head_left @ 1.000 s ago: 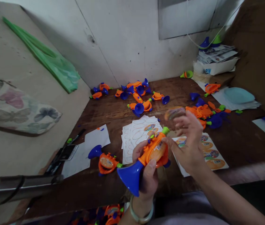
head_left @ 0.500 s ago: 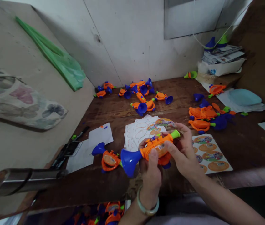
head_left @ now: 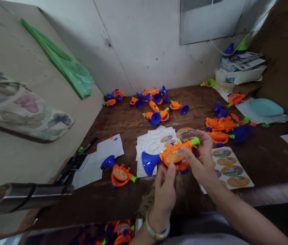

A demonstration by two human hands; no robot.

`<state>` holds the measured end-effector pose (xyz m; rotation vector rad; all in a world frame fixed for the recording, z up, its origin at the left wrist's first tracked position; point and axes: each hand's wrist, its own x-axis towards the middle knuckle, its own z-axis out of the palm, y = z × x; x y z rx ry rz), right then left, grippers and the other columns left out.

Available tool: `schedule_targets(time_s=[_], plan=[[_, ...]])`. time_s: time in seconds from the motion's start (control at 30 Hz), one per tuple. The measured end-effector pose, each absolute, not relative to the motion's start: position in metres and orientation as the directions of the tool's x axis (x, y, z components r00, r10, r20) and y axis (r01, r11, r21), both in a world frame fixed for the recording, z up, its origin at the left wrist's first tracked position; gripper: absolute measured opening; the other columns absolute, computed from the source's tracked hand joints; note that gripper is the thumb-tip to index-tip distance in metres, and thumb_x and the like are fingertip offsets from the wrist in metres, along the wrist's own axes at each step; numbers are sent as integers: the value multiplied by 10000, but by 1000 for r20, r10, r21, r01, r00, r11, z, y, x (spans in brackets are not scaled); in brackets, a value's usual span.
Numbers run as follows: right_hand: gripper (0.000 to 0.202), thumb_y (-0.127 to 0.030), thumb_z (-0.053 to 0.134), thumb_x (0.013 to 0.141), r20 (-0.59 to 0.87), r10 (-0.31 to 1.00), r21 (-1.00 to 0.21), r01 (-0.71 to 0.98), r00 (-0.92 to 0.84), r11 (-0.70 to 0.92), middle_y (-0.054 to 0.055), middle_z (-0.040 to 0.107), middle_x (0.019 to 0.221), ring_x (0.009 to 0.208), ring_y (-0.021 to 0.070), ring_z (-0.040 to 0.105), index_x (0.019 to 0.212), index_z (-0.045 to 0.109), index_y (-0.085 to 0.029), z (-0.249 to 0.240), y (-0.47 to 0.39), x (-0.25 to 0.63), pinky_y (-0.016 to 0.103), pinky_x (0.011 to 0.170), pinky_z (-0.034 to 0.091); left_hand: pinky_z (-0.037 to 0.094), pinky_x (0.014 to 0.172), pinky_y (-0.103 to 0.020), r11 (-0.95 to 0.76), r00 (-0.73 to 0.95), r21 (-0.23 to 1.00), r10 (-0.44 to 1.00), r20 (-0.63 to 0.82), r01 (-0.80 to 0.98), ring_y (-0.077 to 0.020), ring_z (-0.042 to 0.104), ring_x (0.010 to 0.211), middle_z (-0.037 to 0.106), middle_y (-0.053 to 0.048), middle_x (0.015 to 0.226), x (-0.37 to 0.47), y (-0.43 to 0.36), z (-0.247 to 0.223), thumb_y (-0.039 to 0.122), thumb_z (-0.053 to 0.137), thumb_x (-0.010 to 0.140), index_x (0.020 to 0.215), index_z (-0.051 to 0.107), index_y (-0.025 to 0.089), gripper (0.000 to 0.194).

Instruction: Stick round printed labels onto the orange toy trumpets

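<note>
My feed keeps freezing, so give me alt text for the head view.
The person's right hand holds an orange toy trumpet and an oval sticker; the left hand is at the trumpet's lower edge. Sticker sheets lie on the brown table, another trumpet lies to the left, and more trumpets are at the back.

held trumpet [head_left: 170, 156]: glossy plastic | table [head_left: 120, 123]: scuffed wood | sticker sheet [head_left: 232, 169]: paper | cylinder [head_left: 41, 194]: shiny metal
</note>
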<state>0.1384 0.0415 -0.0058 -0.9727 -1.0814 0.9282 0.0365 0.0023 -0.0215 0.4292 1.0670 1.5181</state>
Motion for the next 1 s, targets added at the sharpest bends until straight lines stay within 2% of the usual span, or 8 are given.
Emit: schedule_targets(time_s=[0.13, 0.23, 0.33, 0.43, 0.53, 0.63, 0.77, 1.0], plan=[[586, -242, 748, 961, 526, 798, -851, 178, 294, 495, 44, 675, 1172, 1077, 230, 726, 1428, 403, -320, -8, 48, 147, 436, 948, 656, 630, 1077, -407, 117, -178, 854, 955, -236, -506, -309, 785, 1256, 827, -119, 1320, 28, -9, -24, 545, 976, 769, 1184, 808, 249, 536], [528, -158, 742, 943, 723, 669, -673, 391, 170, 628, 58, 687, 1163, 1066, 266, 748, 1380, 497, -326, -1, 43, 153, 484, 929, 676, 612, 1126, -445, 12, -166, 905, 982, -90, -424, -325, 737, 1357, 757, -138, 1467, 21, -11, -26, 456, 920, 867, 1313, 768, 280, 502], [630, -162, 763, 939, 707, 681, -606, 335, -189, 722, 103, 719, 1297, 1178, 299, 760, 1495, 527, -341, 14, 28, 155, 486, 996, 682, 579, 1181, -444, -151, -216, 933, 973, 82, -327, -343, 648, 1473, 640, -118, 1631, 15, -10, -28, 415, 961, 817, 1490, 672, 355, 735], [755, -303, 851, 924, 605, 651, -652, 184, -458, 736, 134, 644, 1520, 1450, 352, 638, 1594, 508, -360, 28, 15, 158, 532, 1137, 627, 524, 1245, -475, -159, -230, 962, 967, 107, -223, -355, 623, 1497, 642, -112, 1627, 9, -8, -29, 418, 930, 854, 1523, 661, 351, 724], [398, -317, 814, 978, 546, 782, -798, 96, -300, 594, 98, 665, 1487, 1462, 323, 633, 1356, 699, -366, 34, 17, 159, 529, 1158, 613, 468, 1291, -493, -100, -210, 949, 977, 36, -298, -339, 605, 1518, 643, -116, 1629, 4, -8, -29, 429, 836, 953, 1579, 616, 332, 671], [93, -246, 788, 1000, 418, 906, -908, -27, -59, 418, 35, 789, 1107, 1049, 218, 807, 1049, 740, -308, 34, 27, 158, 362, 884, 713, 503, 1261, -469, -96, -173, 894, 985, 21, -438, -329, 621, 1503, 635, -103, 1642, 5, -10, -27, 398, 835, 960, 1592, 596, 365, 678], [200, -195, 863, 907, 311, 950, -948, -72, 9, 311, -33, 749, 851, 705, 134, 735, 990, 701, -279, 31, 32, 150, 209, 609, 639, 575, 1191, -458, -158, -152, 842, 984, 91, -516, -328, 698, 1418, 693, -74, 1582, 9, -10, -19, 353, 870, 927, 1482, 690, 412, 586], [240, -226, 839, 929, 359, 931, -930, -57, 60, 362, -10, 744, 949, 792, 153, 757, 1056, 647, -292, 28, 21, 138, 245, 691, 676, 577, 1183, -510, -162, -135, 831, 985, 105, -533, -356, 709, 1391, 711, -87, 1550, 11, -10, -9, 381, 912, 870, 1421, 719, 398, 585]])
